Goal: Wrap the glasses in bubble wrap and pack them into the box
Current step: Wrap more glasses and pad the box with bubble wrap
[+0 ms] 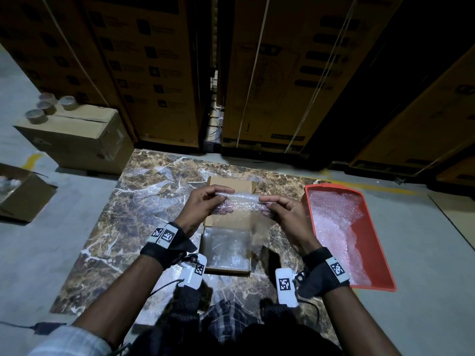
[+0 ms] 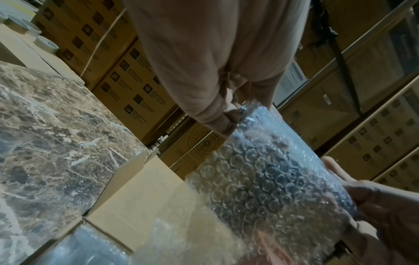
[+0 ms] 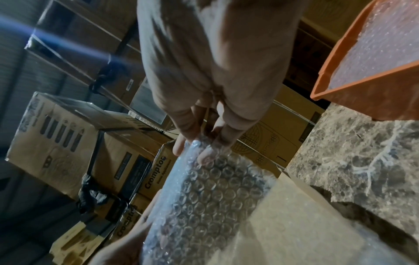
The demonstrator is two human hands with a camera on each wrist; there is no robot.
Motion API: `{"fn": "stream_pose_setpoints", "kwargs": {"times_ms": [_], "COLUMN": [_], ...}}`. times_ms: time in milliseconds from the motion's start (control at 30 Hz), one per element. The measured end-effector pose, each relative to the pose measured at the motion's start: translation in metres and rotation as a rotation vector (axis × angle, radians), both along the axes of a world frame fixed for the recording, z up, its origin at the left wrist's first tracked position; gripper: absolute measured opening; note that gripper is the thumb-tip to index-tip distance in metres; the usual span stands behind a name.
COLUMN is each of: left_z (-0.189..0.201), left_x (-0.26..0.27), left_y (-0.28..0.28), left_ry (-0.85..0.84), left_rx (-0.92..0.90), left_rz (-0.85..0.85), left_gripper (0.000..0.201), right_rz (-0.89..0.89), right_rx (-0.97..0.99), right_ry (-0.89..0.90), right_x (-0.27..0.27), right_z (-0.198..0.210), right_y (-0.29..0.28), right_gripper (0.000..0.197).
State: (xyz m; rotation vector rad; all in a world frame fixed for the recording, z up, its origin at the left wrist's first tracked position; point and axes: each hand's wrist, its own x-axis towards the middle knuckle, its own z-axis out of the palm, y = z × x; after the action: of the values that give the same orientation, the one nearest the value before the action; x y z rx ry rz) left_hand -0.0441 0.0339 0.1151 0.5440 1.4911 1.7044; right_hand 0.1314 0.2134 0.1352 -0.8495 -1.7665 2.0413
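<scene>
stacked brown printed cartons (image 1: 154, 73) wall off the back, w/ a plain brown carton carrying tape rolls (image 1: 74, 134) on the floor at left. brown-and-white veined marble slab (image 1: 108, 227) is the work surface. on its right edge sits a red rectangular plastic tray (image 1: 375, 258) holding spare bubble wrap sheets. centre of the slab: small open tan cardboard box (image 1: 226, 222), lid flap up at the far side, something clear and plasticky already in its near half, can't tell what.

above the box, a clear bubble-wrap roll (image 1: 239, 202) is held level in the air. glasses presumably inside; not visible thru the bubbles. left hand (image 1: 205, 204) pinches its left end btwn thumb and fingers, right hand (image 1: 282, 214) pinches the right end the same way.

step looks like finishing the wrap: tightening or tucking the ends. next move prob needs the loose ends folded in so the roll doesn't unwind, then lowering it into the box's free space w/o squeezing.
</scene>
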Motion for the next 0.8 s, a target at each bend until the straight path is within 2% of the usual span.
{"fn": "stream_pose_setpoints", "kwargs": {"times_ms": [100,233,400,500,600,700,800], "left_z": [0.002,0.004,0.011,0.011,0.008,0.009,0.008], "left_x": [0.001,0.000,0.003,0.007,0.009,0.011,0.013], "left_y": [0.003,0.005,0.005,0.006,0.007,0.007,0.007], "left_ry": [-0.029,-0.076,-0.075,0.016,0.069,0.097,0.138], "left_rx": [-0.032,-0.020,-0.022,-0.025,-0.034,-0.021,-0.030], "left_rz": [-0.002,0.034,0.077,0.078,0.120,0.144,0.157], "left_gripper": [0.033,0.042,0.019,0.018,0.012,0.016,0.021], "right_rz": [-0.002,-0.013,-0.106,-0.104,-0.148,-0.113,-0.050], "right_rx": [0.080,0.122,0.149,0.196,0.158,0.067,-0.062], "right_ry": [-0.038,-0.024,0.019,0.026,0.061,0.037,-0.014], "right_x": [0.000,0.001,0.000,0.000,0.001,-0.002,-0.003], "right_z": [0.002,0.004,0.012,0.013,0.012,0.006,-0.001], "right_y": [0.000,-0.004,-0.011,-0.013,-0.012,-0.008,-0.004], "right_gripper": [0.030,0.024,0.020,0.023,0.021,0.030,0.052]}}
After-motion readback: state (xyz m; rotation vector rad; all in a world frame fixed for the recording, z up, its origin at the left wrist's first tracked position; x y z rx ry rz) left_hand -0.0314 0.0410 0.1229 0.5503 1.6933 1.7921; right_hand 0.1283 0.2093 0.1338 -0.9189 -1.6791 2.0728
